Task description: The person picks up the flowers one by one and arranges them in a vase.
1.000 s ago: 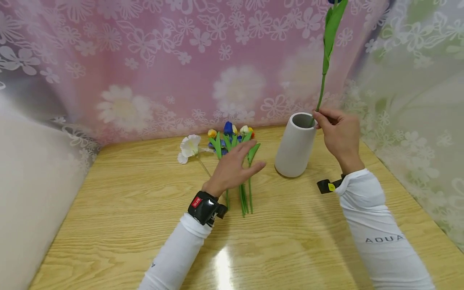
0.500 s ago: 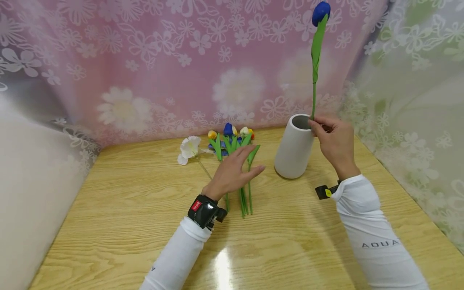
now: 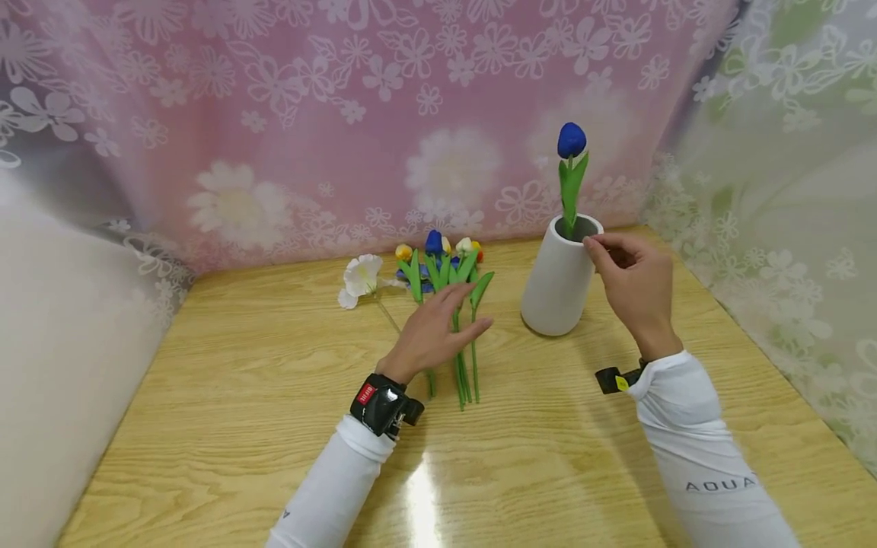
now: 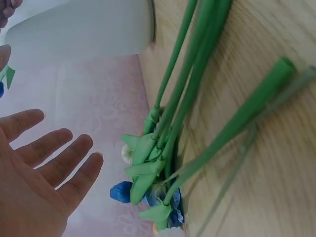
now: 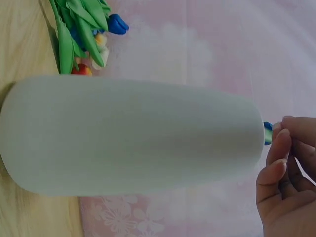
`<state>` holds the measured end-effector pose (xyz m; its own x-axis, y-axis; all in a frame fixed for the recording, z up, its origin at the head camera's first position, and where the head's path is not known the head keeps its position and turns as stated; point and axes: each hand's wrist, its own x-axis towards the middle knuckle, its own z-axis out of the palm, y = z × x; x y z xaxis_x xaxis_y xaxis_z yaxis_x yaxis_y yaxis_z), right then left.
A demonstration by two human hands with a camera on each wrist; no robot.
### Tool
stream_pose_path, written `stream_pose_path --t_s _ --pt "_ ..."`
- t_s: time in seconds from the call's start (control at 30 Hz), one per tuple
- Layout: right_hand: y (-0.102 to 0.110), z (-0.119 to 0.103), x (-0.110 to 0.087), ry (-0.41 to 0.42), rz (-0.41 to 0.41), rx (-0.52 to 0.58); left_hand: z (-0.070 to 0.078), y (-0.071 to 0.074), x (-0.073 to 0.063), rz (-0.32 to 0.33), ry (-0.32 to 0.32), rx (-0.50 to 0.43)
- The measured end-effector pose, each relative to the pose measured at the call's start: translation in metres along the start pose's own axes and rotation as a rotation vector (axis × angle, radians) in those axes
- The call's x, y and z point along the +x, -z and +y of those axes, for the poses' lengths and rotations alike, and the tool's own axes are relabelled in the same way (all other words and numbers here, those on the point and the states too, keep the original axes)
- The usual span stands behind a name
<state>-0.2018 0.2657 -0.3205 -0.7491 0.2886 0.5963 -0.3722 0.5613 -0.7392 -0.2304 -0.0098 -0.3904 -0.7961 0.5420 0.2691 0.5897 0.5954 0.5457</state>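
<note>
One blue tulip (image 3: pixel 572 141) with green leaves now stands in the tall white vase (image 3: pixel 556 285), its lower stem hidden inside. My right hand (image 3: pixel 633 285) is at the right of the vase's mouth, fingers loosely curled, with thumb and index finger close together near the rim. No stem shows between them. My left hand (image 3: pixel 435 335) hovers over a bunch of artificial flowers, fingers spread and holding nothing. In the left wrist view, green stems (image 4: pixel 192 74) lie on the table beyond the fingers. A second blue tulip (image 3: pixel 434 242) lies among the bunch.
White flowers (image 3: pixel 361 275) lie left of the bunch, and an orange-yellow tulip (image 3: pixel 403 252) is at its far end. Everything stands on a wood-grain table (image 3: pixel 260 396). A pink floral curtain (image 3: pixel 329 152) hangs behind it, with pale cloth at the right.
The blue tulip has come down into the vase and leans toward its far left rim. My right hand has let go of the stem near the rim. My left hand has barely moved.
</note>
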Motion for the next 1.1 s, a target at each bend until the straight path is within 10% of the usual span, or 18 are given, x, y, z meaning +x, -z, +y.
stream_pose_path --t_s 0.43,1.1 --pt "-0.026 -0.038 -0.028 0.084 -0.164 0.019 -0.018 0.006 -0.01 -0.009 0.061 0.043" --pt "-0.101 0.02 -0.058 -0.06 -0.546 0.007 -0.047 0.022 -0.037 0.0 0.175 0.055"
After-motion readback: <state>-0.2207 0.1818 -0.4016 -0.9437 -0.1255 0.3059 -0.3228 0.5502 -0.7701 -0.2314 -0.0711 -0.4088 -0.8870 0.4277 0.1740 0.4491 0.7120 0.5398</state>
